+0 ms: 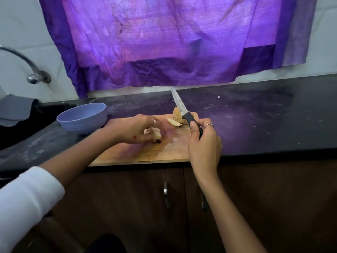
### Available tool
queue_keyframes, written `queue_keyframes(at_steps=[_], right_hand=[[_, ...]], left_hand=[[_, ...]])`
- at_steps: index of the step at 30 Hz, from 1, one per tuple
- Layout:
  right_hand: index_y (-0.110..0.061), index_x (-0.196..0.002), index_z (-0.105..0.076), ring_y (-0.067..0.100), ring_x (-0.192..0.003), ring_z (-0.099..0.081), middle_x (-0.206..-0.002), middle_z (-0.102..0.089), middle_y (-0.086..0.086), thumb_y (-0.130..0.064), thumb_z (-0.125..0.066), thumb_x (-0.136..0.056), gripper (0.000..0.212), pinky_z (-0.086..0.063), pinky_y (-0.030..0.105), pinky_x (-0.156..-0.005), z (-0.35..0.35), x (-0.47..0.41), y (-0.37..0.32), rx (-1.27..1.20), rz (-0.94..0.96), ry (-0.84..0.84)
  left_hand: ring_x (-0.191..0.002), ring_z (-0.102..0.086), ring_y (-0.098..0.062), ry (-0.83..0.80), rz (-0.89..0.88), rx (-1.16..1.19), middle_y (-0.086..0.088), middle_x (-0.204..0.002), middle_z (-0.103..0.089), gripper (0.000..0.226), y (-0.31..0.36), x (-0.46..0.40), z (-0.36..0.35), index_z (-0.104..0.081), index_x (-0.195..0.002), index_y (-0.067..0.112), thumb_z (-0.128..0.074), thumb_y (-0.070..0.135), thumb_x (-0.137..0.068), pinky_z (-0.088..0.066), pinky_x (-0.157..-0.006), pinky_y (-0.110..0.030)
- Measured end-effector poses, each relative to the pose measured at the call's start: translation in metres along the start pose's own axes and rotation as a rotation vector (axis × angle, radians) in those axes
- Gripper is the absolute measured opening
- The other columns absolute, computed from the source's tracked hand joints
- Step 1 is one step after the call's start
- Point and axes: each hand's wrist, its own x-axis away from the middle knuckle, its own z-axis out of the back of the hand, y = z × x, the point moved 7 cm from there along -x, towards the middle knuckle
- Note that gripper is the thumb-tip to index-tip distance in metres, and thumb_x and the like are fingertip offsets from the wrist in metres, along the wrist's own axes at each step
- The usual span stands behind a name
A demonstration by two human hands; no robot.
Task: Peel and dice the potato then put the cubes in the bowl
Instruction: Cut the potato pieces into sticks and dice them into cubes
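Observation:
A wooden cutting board (145,154) lies at the counter's front edge. My left hand (135,129) rests on it, fingers curled over pale potato pieces (154,133), which are partly hidden. My right hand (204,141) grips the black handle of a knife (179,105), blade raised and pointing up and away. A potato wedge (174,122) and a larger potato chunk (177,115) lie at the board's far edge, behind the blade. A light blue bowl (83,116) stands left of the board; its inside looks empty.
The black counter (264,121) stretches right of the board. A sink with a grey cloth (14,110) and a tap (32,73) is at far left. A purple curtain (164,42) hangs on the wall behind. Cupboard doors with handles (165,194) are below.

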Motion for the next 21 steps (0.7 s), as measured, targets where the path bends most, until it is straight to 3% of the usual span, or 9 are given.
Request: queue_keyframes(at_steps=[2, 7, 11, 13, 14, 17, 19, 21], right_hand=[[-0.016, -0.106, -0.056, 0.027, -0.089, -0.062, -0.096, -0.068, 0.004, -0.033, -0.046, -0.099, 0.021, -0.045, 0.036, -0.069, -0.001, 0.0, 0.0, 0.001, -0.001, -0.017], [-0.016, -0.108, -0.056, 0.027, -0.091, -0.062, -0.098, -0.069, 0.004, -0.034, -0.044, -0.1, 0.023, -0.037, 0.03, -0.066, -0.002, 0.0, 0.003, 0.015, -0.007, -0.053], [-0.015, -0.111, -0.057, 0.027, -0.092, -0.062, -0.099, -0.069, 0.005, -0.033, -0.044, -0.1, 0.025, -0.041, 0.031, -0.068, -0.002, 0.001, 0.003, -0.003, -0.008, -0.064], [-0.015, -0.113, -0.057, 0.026, -0.093, -0.062, -0.1, -0.069, 0.005, -0.033, -0.044, -0.1, 0.026, -0.043, 0.032, -0.07, -0.002, 0.0, 0.002, 0.003, -0.019, -0.076], [-0.015, -0.114, -0.057, 0.026, -0.093, -0.063, -0.1, -0.068, 0.004, -0.034, -0.044, -0.1, 0.027, -0.046, 0.033, -0.071, -0.002, 0.0, 0.003, 0.001, -0.029, -0.085], [-0.014, -0.122, -0.055, 0.026, -0.094, -0.063, -0.102, -0.068, 0.005, -0.034, -0.044, -0.1, 0.032, -0.05, 0.039, -0.076, -0.002, 0.0, 0.001, 0.01, -0.045, -0.12], [-0.013, -0.124, -0.054, 0.026, -0.095, -0.062, -0.102, -0.068, 0.006, -0.033, -0.043, -0.1, 0.033, -0.047, 0.036, -0.075, -0.001, 0.002, -0.001, 0.043, -0.039, -0.143], [-0.014, -0.12, -0.053, 0.026, -0.095, -0.062, -0.103, -0.067, 0.005, -0.032, -0.042, -0.101, 0.028, -0.042, 0.032, -0.072, -0.001, 0.003, -0.005, 0.105, -0.009, -0.198]], left_hand=[[-0.112, -0.059, -0.015, -0.055, 0.003, 0.001, 0.013, -0.125, -0.061, 0.034, -0.007, -0.001, -0.001, -0.062, -0.117, 0.041, -0.065, 0.045, -0.084, -0.049, -0.094, -0.041], [-0.111, -0.059, -0.01, -0.101, 0.021, -0.015, 0.012, -0.12, -0.064, 0.036, -0.011, -0.006, -0.002, -0.063, -0.121, 0.031, -0.064, 0.014, -0.089, -0.047, -0.097, -0.037], [-0.103, -0.061, -0.015, 0.067, 0.005, -0.202, 0.011, -0.126, -0.058, 0.033, -0.001, 0.0, -0.002, -0.056, -0.124, 0.034, -0.048, 0.015, -0.098, -0.051, -0.074, -0.035], [-0.1, -0.065, -0.023, 0.293, -0.034, -0.312, 0.009, -0.131, -0.057, 0.037, 0.007, 0.014, 0.003, -0.049, -0.125, 0.037, -0.044, 0.013, -0.098, -0.053, -0.061, -0.037], [-0.103, -0.066, -0.026, 0.398, -0.087, -0.308, 0.004, -0.131, -0.059, 0.038, 0.011, 0.024, 0.006, -0.05, -0.125, 0.034, -0.047, 0.01, -0.096, -0.056, -0.064, -0.041], [-0.119, -0.059, -0.03, 0.596, -0.129, -0.288, -0.008, -0.131, -0.06, 0.037, 0.011, 0.06, 0.006, -0.06, -0.127, 0.018, -0.046, 0.01, -0.093, -0.052, -0.091, -0.046], [-0.122, -0.055, -0.034, 0.62, -0.039, -0.271, -0.012, -0.131, -0.06, 0.037, 0.0, 0.079, 0.002, -0.064, -0.124, 0.011, -0.047, 0.012, -0.091, -0.043, -0.101, -0.04], [-0.123, -0.054, -0.036, 0.579, 0.055, -0.156, -0.015, -0.131, -0.059, 0.037, -0.013, 0.092, -0.004, -0.064, -0.123, 0.01, -0.053, 0.012, -0.088, -0.031, -0.109, -0.026]])
